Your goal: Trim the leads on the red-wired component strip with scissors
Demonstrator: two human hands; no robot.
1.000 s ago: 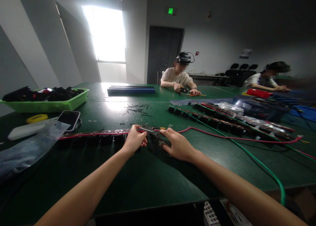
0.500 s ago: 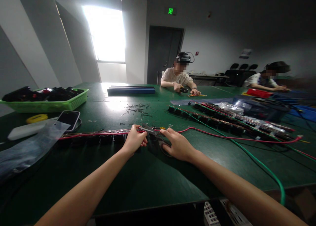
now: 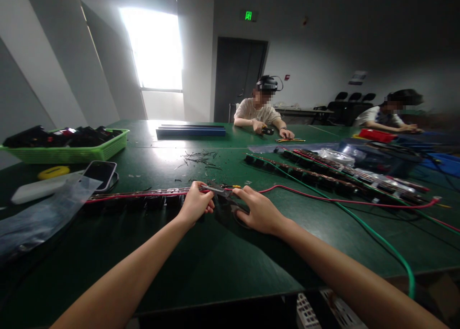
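My left hand (image 3: 196,204) is closed on the right end of a long black strip (image 3: 143,202) that has red wire along its top. Its fingers pinch near the tip of a grey metal cutting tool (image 3: 220,191). My right hand (image 3: 258,210) wraps round the dark handles of this tool, whose jaws point left toward my left fingertips. What exactly the jaws touch is too small to tell. A red wire (image 3: 309,195) runs from between my hands to the right across the green table (image 3: 223,266).
Cut scraps (image 3: 201,159) lie beyond my hands. At left are a green basket (image 3: 104,152), a phone (image 3: 100,175) and a plastic bag (image 3: 46,214). More wired strips (image 3: 305,173) and a green wire (image 3: 381,238) lie right. Two people sit across the table.
My hands have barely moved; the tool has shifted very slightly. Across the table, a person's hand and the coloured wires beneath it have moved a little to the right.
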